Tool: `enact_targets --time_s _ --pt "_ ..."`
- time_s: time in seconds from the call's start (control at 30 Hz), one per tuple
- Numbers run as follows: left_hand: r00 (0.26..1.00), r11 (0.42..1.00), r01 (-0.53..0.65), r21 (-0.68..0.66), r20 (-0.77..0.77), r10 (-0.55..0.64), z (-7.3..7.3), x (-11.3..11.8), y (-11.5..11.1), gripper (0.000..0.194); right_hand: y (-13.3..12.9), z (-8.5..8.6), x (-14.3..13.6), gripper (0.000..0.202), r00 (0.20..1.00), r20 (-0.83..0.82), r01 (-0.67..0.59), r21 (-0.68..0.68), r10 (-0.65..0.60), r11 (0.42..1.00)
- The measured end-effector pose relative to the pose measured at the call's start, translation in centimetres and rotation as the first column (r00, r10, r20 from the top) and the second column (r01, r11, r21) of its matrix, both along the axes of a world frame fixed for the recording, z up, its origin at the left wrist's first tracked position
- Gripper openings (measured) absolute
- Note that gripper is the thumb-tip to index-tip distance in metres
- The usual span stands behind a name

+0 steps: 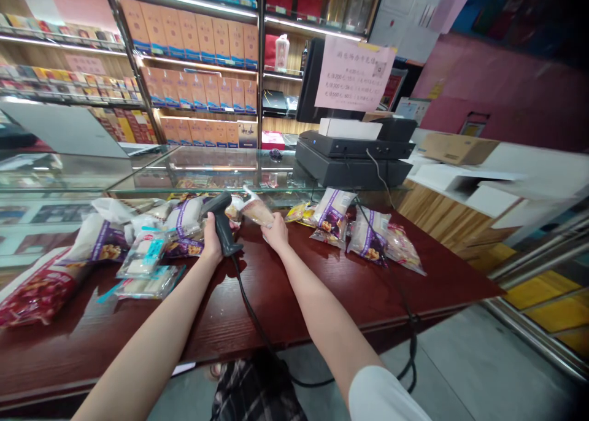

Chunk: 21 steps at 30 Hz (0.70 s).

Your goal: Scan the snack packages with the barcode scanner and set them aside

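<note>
Dark red wood tops the counter (pixel 335 295), and orange boxes (pixel 188 35) line the lit shelves at the far side. Mid-counter, the scanner (pixel 221 224) is black and pistol-shaped, trailing a dark cable; just right of it, the packet (pixel 257 210) is clear, with pale brownish contents and a crumpled far end. Left hand (pixel 211 240) wraps the scanner's handle; right hand (pixel 277 232) is closed on the packet's near end. Purple-and-white bags (pixel 332 215) lie left and right, and clear packs (pixel 142 255) on the left hold white contents.
</note>
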State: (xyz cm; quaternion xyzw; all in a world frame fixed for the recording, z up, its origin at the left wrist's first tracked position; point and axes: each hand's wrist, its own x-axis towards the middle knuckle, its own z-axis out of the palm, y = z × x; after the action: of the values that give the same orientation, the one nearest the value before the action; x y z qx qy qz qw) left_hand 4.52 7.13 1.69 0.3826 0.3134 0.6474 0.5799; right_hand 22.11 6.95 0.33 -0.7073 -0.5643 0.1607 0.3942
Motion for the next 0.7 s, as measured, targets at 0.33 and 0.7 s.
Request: enact_targets --time_s 0.33,0.7 --pt "1.0 1.0 0.011 -0.009 -0.012 -0.011 -0.2 0.0 -0.1 0.061 1.1 0.6 1.4 0.037 0.469 -0.874 -0.067 0.11 0.129 0.992" --pt "0.999 0.998 0.049 -0.04 0.019 -0.049 0.4 -0.2 -0.6 0.06 1.0 1.0 2.0 0.019 0.076 -0.986 -0.289 0.118 0.146 0.95"
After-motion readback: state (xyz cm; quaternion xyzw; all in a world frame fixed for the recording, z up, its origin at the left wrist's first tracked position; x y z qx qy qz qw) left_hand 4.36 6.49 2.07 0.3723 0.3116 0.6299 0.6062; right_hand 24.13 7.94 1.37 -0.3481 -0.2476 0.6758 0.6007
